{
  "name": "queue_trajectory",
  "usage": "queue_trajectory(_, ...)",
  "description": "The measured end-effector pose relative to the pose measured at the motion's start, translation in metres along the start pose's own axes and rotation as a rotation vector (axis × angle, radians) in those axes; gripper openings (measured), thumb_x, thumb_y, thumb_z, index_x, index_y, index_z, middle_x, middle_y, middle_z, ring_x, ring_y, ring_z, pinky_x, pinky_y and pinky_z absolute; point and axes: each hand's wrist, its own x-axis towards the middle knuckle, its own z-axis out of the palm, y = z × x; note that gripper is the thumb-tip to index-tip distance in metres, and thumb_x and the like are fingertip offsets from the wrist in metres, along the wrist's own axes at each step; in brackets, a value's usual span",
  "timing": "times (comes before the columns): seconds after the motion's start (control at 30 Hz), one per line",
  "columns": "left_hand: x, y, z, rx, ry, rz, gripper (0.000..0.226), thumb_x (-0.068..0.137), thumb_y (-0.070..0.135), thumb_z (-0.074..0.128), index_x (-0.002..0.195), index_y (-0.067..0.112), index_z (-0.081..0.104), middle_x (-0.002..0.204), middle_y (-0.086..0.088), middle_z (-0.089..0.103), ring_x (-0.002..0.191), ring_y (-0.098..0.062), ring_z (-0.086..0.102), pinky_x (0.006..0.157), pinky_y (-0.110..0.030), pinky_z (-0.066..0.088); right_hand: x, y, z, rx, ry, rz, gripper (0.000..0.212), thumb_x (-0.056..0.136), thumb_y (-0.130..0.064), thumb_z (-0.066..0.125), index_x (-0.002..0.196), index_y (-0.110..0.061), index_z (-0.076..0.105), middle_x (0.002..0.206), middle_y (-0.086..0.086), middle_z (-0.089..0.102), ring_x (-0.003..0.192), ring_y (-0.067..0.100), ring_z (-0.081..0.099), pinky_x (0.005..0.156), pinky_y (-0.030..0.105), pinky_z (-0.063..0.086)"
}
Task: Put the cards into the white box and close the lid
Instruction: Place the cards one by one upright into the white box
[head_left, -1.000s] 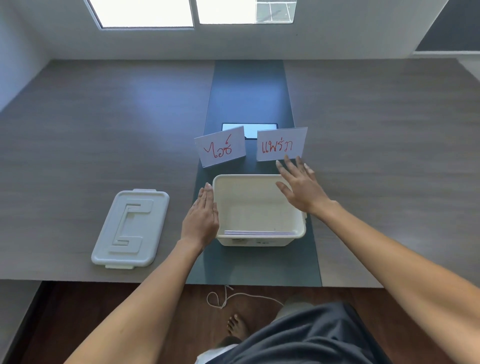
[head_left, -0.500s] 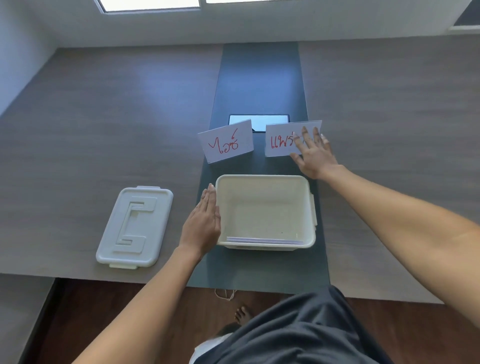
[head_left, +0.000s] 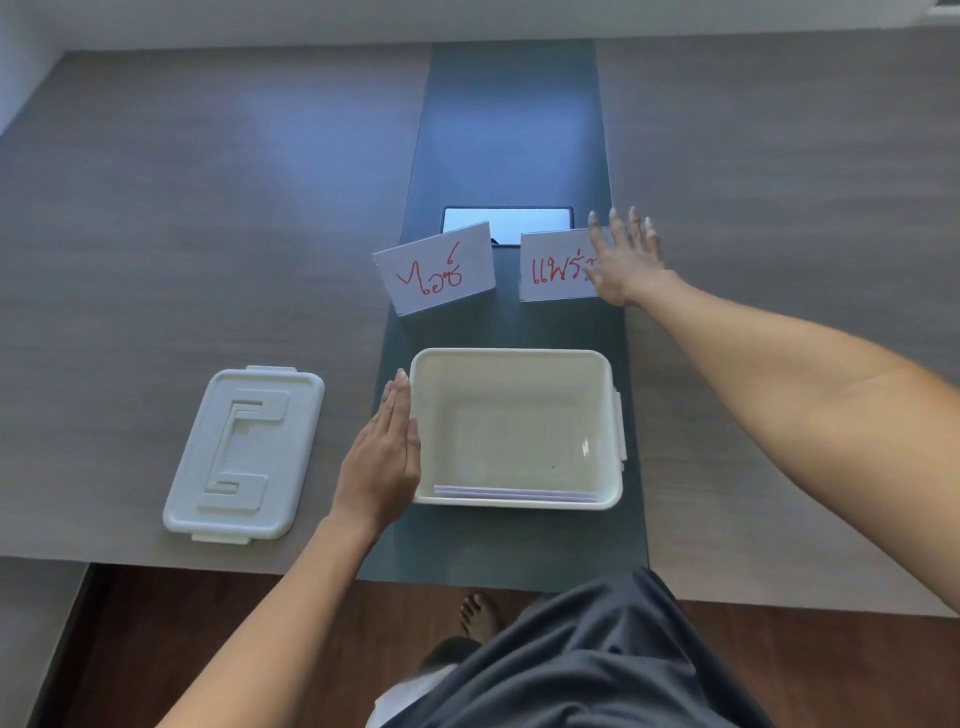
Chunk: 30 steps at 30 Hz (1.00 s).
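Bracing the open white plastic box with my flat, empty left hand, I spread my right hand open over the red-lettered white card at twelve o'clock, nothing gripped yet.

Two standing cards — one, another — one white box, one lid.
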Motion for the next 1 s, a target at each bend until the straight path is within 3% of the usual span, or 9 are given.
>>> queue_trajectory(0.1,0.000,-0.001,0.000,-0.024,0.005,-0.002,0.055,0.105,0.023,0.019,0.158,0.013,0.009,0.167,0.005,0.008,0.153,-0.007,0.007,0.124,-0.033,0.020,0.004,-0.003,-0.001,-0.014,0.022,0.020,0.072,0.103,-0.028,0.041,0.160,-0.018,-0.002,0.159,0.026,0.015,0.152,0.042,0.005,0.122,0.051,-0.001)
queue_trajectory(0.2,0.000,-0.001,0.001,-0.016,0.004,0.011,0.055,0.105,0.023,0.017,0.158,0.012,0.009,0.167,0.004,0.007,0.153,-0.007,0.008,0.123,-0.034,0.022,0.002,-0.006,-0.001,0.034,0.092,-0.015,0.060,0.094,-0.011,0.052,0.149,-0.015,0.031,0.131,0.021,0.050,0.124,0.038,0.048,0.107,0.048,0.028)
queue_trajectory(0.27,0.001,-0.002,0.001,-0.012,0.010,0.015,0.057,0.103,0.024,0.015,0.158,0.011,0.010,0.167,0.003,0.008,0.153,-0.008,0.009,0.123,-0.033,0.022,-0.002,-0.006,0.002,0.118,0.085,-0.032,0.052,0.091,-0.002,0.052,0.140,-0.013,0.039,0.120,0.017,0.058,0.111,0.036,0.057,0.098,0.047,0.035)
queue_trajectory(0.4,0.001,-0.002,0.004,-0.017,0.024,0.012,0.055,0.105,0.023,0.017,0.158,0.011,0.010,0.167,0.003,0.008,0.153,-0.008,0.008,0.124,-0.034,0.020,-0.014,-0.010,0.002,0.207,0.084,-0.019,0.048,0.090,0.000,0.053,0.135,-0.013,0.043,0.117,0.016,0.058,0.106,0.037,0.061,0.082,0.046,0.048)
queue_trajectory(0.57,0.000,-0.004,0.004,-0.010,0.032,0.018,0.055,0.105,0.024,0.018,0.158,0.011,0.010,0.166,0.002,0.010,0.153,-0.009,0.008,0.124,-0.033,0.019,-0.031,-0.015,-0.001,0.246,0.126,-0.009,0.043,0.091,-0.001,0.052,0.131,-0.014,0.046,0.118,0.014,0.060,0.103,0.036,0.062,0.071,0.040,0.045)
queue_trajectory(0.8,0.000,-0.003,0.003,0.022,0.038,0.029,0.056,0.104,0.023,0.019,0.158,0.009,0.012,0.166,0.000,0.011,0.153,-0.010,0.007,0.125,-0.032,0.016,-0.071,-0.016,-0.027,0.342,0.215,-0.014,0.039,0.092,-0.005,0.054,0.129,-0.018,0.048,0.116,0.013,0.062,0.100,0.035,0.065,0.074,0.045,0.056)
queue_trajectory(1.0,0.000,-0.002,0.001,0.017,0.018,0.021,0.055,0.105,0.022,0.019,0.157,0.006,0.012,0.166,-0.003,0.010,0.153,-0.012,0.006,0.125,-0.030,0.011,-0.108,-0.025,-0.070,0.386,0.280,-0.060,0.036,0.096,-0.006,0.047,0.130,-0.018,0.052,0.119,0.011,0.067,0.103,0.032,0.066,0.067,0.037,0.048)
